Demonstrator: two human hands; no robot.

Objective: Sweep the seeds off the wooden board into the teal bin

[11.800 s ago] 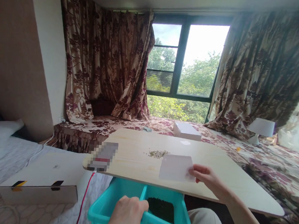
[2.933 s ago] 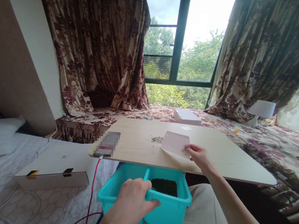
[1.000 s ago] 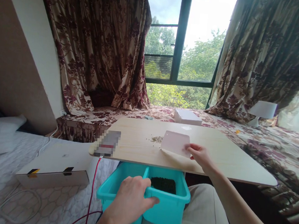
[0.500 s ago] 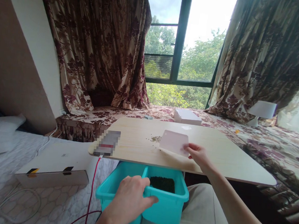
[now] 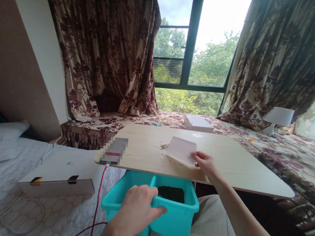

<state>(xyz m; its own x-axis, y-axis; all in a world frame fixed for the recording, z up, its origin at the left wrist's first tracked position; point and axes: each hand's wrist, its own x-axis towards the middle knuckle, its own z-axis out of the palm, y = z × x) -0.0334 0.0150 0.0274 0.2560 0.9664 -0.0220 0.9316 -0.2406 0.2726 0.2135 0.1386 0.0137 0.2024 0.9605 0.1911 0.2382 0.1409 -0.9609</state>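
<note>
My right hand (image 5: 202,161) pinches the right edge of a pale plastic scraper (image 5: 181,149), a thin sheet with rounded corners and a small hole. The scraper is tilted over the wooden tabletop (image 5: 236,165). At its left edge lies a scatter of small brownish grains (image 5: 164,147), partly hidden behind it. My left hand (image 5: 140,204) is closed over the front rim and divider of a turquoise two-compartment bin (image 5: 172,222) below the table's near edge. Dark green granular stuff (image 5: 171,193) lies in its right compartment; the visible part of the left one shows bare walls.
A blurred phone-like device (image 5: 113,151) lies at the tabletop's left end, with a red cable (image 5: 98,197) hanging from it past the bin. A white carton (image 5: 59,173) sits on the bed. Behind the table are a white box (image 5: 199,123) and a lamp (image 5: 278,117).
My right hand has shifted the scraper slightly left, and it now covers more of the grains. My left hand stays on the bin.
</note>
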